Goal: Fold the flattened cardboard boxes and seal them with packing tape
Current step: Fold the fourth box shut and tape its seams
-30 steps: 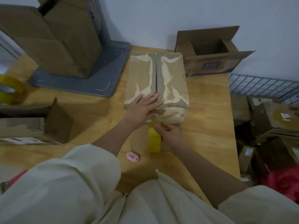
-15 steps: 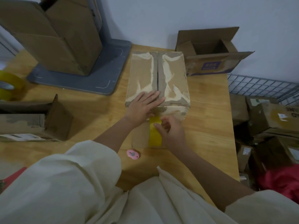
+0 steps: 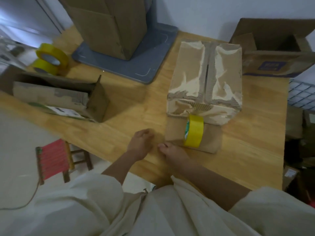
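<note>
A worn cardboard box (image 3: pixel 204 74) stands on the wooden table (image 3: pixel 136 113), its top flaps folded shut with a gap along the middle seam. A yellow tape roll (image 3: pixel 194 132) stands on edge on the box's near flap (image 3: pixel 211 140), its strip stuck to the box's front face. My left hand (image 3: pixel 139 145) hovers by the table's front edge with loosely curled fingers, nothing seen in it. My right hand (image 3: pixel 173 153) lies beside it at the flap's near left corner, fingers curled down on the table. The pink cutter is hidden.
Two more yellow tape rolls (image 3: pixel 51 60) sit at the far left behind a torn open box (image 3: pixel 64 99). A tall box (image 3: pixel 110 26) stands on a grey base (image 3: pixel 144 65). An open box (image 3: pixel 276 48) is at the far right. A red stool (image 3: pixel 56 157) stands below the table.
Both hands left the box and tape roll and came down to the table's front edge, where the pink cutter lay. The roll now stands alone on the flap. My view swung left.
</note>
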